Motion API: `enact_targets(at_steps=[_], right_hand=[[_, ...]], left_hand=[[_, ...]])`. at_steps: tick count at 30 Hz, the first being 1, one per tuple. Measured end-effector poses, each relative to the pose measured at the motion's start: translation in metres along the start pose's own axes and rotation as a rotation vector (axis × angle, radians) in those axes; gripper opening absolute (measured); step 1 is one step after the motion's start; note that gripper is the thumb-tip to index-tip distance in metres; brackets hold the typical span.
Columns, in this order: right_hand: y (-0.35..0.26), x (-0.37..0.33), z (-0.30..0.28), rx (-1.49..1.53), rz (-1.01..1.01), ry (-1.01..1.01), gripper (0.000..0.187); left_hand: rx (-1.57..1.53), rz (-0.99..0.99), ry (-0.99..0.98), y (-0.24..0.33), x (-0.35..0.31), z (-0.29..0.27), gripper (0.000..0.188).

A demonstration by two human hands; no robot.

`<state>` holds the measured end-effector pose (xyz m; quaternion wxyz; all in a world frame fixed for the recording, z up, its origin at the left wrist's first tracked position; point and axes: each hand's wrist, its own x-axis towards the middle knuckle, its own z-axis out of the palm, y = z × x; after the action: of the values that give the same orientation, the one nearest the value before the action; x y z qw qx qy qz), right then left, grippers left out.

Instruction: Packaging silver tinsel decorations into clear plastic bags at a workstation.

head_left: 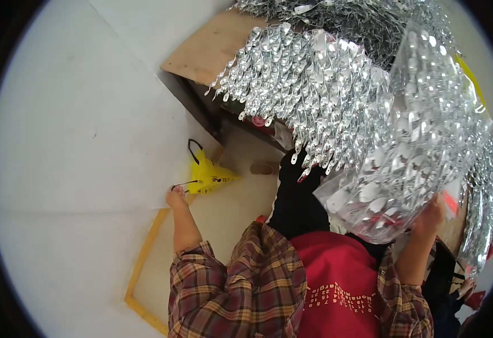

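Note:
My left hand reaches out at the left, fingers closed round a thin black handle of a yellow bag. The bag's second black handle loops up freely at its top. At the right, my right hand is closed at the lower edge of a clear plastic bag, its fingers partly hidden. Silvery tag-shaped pieces show through the plastic. A pink-orange patch shows beside the right hand. Beyond the plastic, many strands of shiny silver pieces hang over the table's near edge.
The wooden table carries more silver strands piled at the back. Beneath it is a dark shelf holding small things. A white wall stands at the left, with a yellow strip on the floor. Another person's hand shows at lower right.

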<state>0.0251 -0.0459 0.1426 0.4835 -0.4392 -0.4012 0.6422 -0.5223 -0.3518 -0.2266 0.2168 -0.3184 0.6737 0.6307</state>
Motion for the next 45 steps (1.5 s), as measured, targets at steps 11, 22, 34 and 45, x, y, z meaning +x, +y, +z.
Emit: enact_targets(at_steps=[11, 22, 34, 45], right_hand=[[0.039, 0.038, 0.085, 0.200, 0.386, -0.314, 0.050], [0.058, 0.036, 0.138, 0.163, 0.143, -0.714, 0.090], [0.015, 0.019, 0.003, -0.051, 0.029, -0.615, 0.050], [0.032, 0.006, -0.095, -0.078, -0.032, -0.121, 0.043]], left_hand=[[0.199, 0.391, -0.849, 0.083, -0.311, 0.072, 0.081], [-0.300, -0.156, -1.250, 0.053, -0.420, 0.118, 0.062], [-0.289, 0.222, -0.956, 0.266, -0.212, 0.283, 0.036], [-0.184, 0.722, -0.351, 0.270, -0.070, 0.318, 0.079]])
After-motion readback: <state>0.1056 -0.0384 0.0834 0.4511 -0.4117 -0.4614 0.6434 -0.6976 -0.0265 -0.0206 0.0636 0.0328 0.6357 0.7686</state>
